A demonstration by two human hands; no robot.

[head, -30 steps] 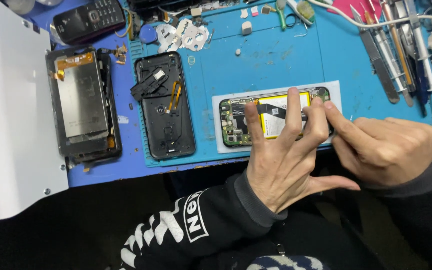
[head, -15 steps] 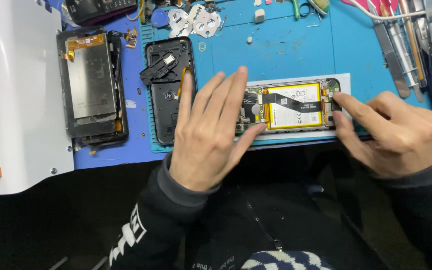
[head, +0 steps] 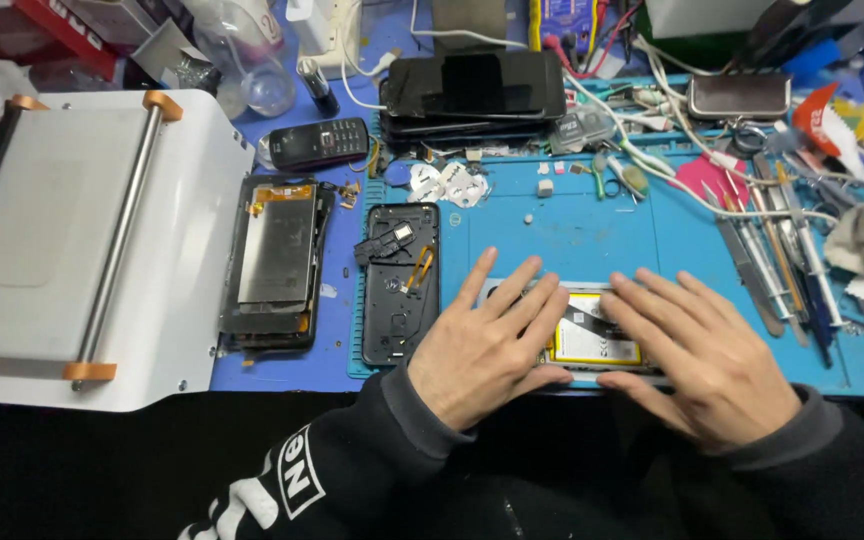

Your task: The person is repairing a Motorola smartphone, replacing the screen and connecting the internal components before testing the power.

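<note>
Both hands lie flat, fingers spread, on an opened phone (head: 592,342) at the near edge of the blue mat (head: 592,225). The left hand (head: 487,350) covers its left end and the right hand (head: 697,355) its right end, gripping nothing; the yellow battery shows between them. Just left on the mat lies a black back cover (head: 400,285), and beyond the mat's left edge a screen assembly (head: 277,262). A white machine (head: 82,240) fills the bench's left side. Tools (head: 782,255) crowd the mat's right edge, and stacked phones (head: 472,95) sit at its far edge.

A phone repair workshop: blue work mat (head: 592,225), opened phones (head: 274,262), scattered hand tools (head: 772,260).
</note>
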